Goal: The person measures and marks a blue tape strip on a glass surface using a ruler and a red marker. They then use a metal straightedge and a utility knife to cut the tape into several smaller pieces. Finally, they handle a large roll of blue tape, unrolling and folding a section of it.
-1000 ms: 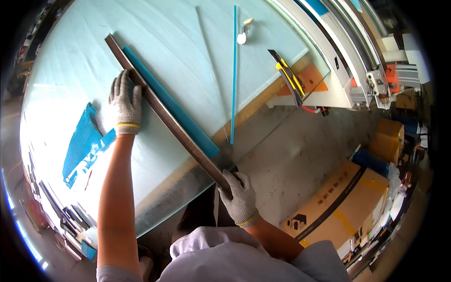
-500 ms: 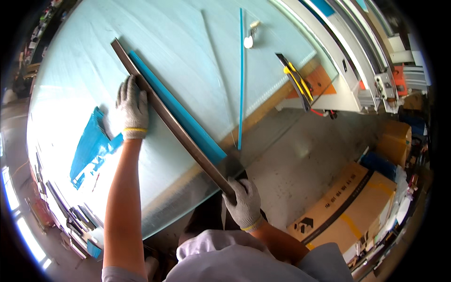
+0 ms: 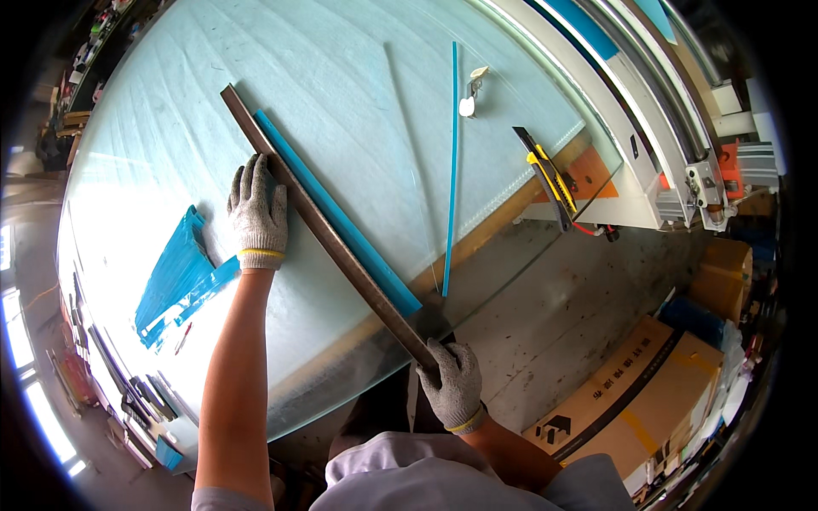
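— Where is the long, narrow bar of dark brown metal?
— It lies slantwise over the wide sheet of pale greenish glass, from the upper left down to the near edge, where the right hand is.
— How is this right hand?
— It wears a grey knitted glove, and its fingers are bent around the lower end of the bar, so it is grasping it.
— And the left hand?
— It is gloved also, with a yellow cuff. Its fingers are stretched out, not clenched, and they touch the left side of the bar, in its upper part. How strongly they press, one cannot tell.
— What is near to the bar?
— A flat, bright blue strip lies close along its right side. To the left of the left hand there is a torn piece of blue film.
— And farther to the right?
— A thin blue rod-like strip, then a yellow and black utility knife.
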{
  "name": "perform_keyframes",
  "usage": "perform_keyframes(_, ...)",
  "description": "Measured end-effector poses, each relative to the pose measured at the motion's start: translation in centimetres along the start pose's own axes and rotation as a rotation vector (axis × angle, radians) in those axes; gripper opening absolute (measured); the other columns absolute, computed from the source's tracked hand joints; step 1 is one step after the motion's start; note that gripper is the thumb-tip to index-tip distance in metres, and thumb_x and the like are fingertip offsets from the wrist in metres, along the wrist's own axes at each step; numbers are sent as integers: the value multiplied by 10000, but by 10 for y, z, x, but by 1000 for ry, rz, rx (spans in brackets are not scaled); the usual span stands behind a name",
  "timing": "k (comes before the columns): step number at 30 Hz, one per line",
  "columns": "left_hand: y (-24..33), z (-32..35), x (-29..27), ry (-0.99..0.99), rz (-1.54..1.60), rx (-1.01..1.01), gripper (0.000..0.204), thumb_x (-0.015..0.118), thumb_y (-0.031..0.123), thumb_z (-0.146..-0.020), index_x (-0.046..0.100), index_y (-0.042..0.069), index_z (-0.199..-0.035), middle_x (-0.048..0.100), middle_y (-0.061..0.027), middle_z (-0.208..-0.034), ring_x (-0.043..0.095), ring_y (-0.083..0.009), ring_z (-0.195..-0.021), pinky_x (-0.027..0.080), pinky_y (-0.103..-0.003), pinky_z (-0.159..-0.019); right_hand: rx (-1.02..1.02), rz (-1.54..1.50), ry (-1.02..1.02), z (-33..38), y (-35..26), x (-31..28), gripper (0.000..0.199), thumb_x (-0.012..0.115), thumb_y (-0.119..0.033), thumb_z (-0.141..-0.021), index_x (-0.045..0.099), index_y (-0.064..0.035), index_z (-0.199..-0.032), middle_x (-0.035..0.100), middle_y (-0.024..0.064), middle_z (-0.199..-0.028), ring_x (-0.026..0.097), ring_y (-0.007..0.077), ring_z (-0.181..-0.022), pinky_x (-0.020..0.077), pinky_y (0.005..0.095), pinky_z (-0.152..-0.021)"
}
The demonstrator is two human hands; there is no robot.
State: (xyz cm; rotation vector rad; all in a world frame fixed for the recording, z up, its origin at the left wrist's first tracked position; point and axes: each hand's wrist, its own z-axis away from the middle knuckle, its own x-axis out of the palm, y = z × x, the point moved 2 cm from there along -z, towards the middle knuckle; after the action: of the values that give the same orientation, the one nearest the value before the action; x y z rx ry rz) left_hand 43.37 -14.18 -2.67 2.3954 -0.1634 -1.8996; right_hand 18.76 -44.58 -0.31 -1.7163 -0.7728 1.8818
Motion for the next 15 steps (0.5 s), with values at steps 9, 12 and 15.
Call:
perform_keyframes(9, -3, 0, 2, 9, 10, 8, 547, 514, 309, -991, 454, 99, -1492, 470, -130, -1526, 389, -368, -1431, 303, -497, -1177, -8, -33, 22, -5, 0, 0, 584, 817, -170, -763, 607, -81, -1301, 590, 125, -1065, 587, 316, -915, 486, 436, -790)
perform_keyframes(12, -3, -1, 1, 8, 19, 9, 551, 516, 308, -989, 452, 101, -1495, 470, -128, -1527, 389, -370, -1432, 302, -496, -1178, 0, -27, 14, -6, -2, -2, 585, 822, -157, -753, 614, -85, -1295, 587, 133, -1069, 585, 320, -934, 488, 438, -808)
perform_keyframes(15, 1, -1, 1, 0, -10, 19, 517, 493, 279, -1014, 460, 68, -1485, 473, -147, -1520, 390, -379, -1425, 308, -474, -1187, 17, -29, -2, -5, -2, -1, 599, 837, -126, -730, 621, -87, -1287, 583, 149, -1077, 580, 333, -965, 492, 447, -842)
